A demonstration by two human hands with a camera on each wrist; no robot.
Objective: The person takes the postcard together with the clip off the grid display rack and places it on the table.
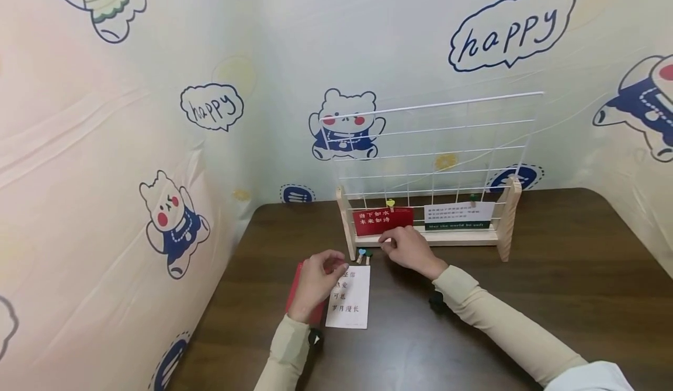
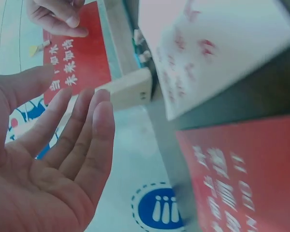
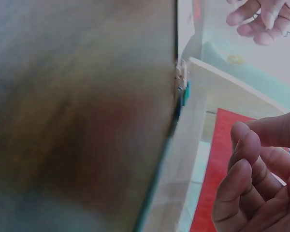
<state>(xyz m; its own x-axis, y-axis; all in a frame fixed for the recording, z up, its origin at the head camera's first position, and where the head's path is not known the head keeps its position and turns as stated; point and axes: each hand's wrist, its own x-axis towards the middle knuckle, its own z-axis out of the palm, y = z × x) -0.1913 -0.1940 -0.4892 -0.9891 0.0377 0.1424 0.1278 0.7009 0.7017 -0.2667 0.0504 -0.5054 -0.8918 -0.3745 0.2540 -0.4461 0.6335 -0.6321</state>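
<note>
My right hand point(image 1: 412, 251) is just in front of a red card point(image 1: 368, 227) with white writing, its fingers loosely curled and nothing visible in them. A small clothespin with a yellow heart point(image 1: 391, 203) fastens that card to a white wire rack point(image 1: 431, 103). My left hand point(image 1: 315, 280) hovers over the cards on the table, palm partly turned up and fingers relaxed in the left wrist view. Below it lie a white card point(image 1: 348, 312) with dark writing and a red card point(image 2: 261, 169), which the hand partly covers in the head view.
A white and green card point(image 1: 457, 213) hangs on the rack's right side from a green clip point(image 1: 473, 198). Two small clothespins, one with a blue heart point(image 1: 361, 252), lie by the rack's left wooden foot point(image 1: 347, 233). Printed cloth surrounds the brown table point(image 1: 568, 297).
</note>
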